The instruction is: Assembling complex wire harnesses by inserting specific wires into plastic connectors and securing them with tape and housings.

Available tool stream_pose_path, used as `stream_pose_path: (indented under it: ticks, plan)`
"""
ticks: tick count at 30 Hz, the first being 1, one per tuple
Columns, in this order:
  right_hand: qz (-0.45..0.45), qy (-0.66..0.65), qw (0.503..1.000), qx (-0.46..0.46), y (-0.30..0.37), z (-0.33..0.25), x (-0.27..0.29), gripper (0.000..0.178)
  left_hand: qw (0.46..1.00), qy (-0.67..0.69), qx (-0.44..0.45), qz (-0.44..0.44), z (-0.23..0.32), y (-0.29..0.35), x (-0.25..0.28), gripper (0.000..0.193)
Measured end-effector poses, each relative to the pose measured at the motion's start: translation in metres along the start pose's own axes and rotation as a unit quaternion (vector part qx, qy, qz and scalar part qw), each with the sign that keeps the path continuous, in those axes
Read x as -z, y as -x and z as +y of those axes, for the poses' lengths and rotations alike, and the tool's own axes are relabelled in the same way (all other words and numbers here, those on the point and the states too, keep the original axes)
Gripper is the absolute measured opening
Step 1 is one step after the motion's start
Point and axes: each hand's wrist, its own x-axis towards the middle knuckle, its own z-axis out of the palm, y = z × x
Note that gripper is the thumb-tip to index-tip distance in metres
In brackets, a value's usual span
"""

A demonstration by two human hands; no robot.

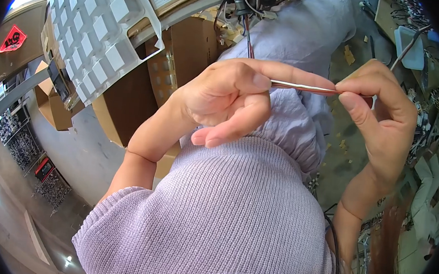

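A thin bundle of wires (304, 87), white and reddish-brown, is stretched between my two hands in front of my body. My left hand (233, 94) pinches one end between thumb and index finger, its other fingers loosely curled. My right hand (382, 101) pinches the other end between thumb and fingertips. From behind my left hand, reddish wires run up to a dark cable bundle (249, 1) at the top. A dark cable (411, 45) rises behind my right hand; whether it joins the held wires I cannot tell.
A white moulded tray with square pockets (94, 29) stands at the upper left, over open cardboard boxes (129, 98). A pale blue plastic bin (409, 47) is at the upper right, near heaps of dark cables (408, 12). Yellowish scraps (349, 54) litter the floor.
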Motion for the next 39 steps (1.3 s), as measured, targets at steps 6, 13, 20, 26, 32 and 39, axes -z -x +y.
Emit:
stream_pose_path:
  ticks: [6, 13, 20, 26, 32, 39]
  plan:
    - [0.08, 0.112, 0.99, 0.034, -0.001, -0.004, -0.009, 0.011, 0.999, 0.012, -0.029, -0.015, -0.001, -0.003, 0.003, 0.063]
    - [0.083, 0.17, 0.979, 0.081, 0.0, 0.003, -0.027, 0.014, 0.819, -0.569, -0.052, -0.047, 0.019, 0.004, 0.019, 0.068]
    - [0.113, 0.163, 0.977, 0.076, -0.007, 0.017, -0.066, 0.014, 0.619, -0.747, -0.188, 0.154, 0.017, -0.008, 0.015, 0.012]
    - [0.093, 0.15, 0.979, 0.103, -0.043, 0.002, -0.086, 0.018, 0.621, -0.714, -0.22, 0.236, 0.032, 0.016, 0.02, 0.011]
    - [0.071, 0.162, 0.953, 0.245, -0.199, -0.02, -0.139, 0.01, 0.348, -0.852, -0.276, 0.278, 0.061, 0.03, 0.033, 0.011]
    - [0.033, 0.283, 0.953, 0.105, -0.271, 0.045, -0.149, 0.01, 0.327, -0.812, -0.283, 0.392, 0.086, 0.042, 0.051, 0.009]
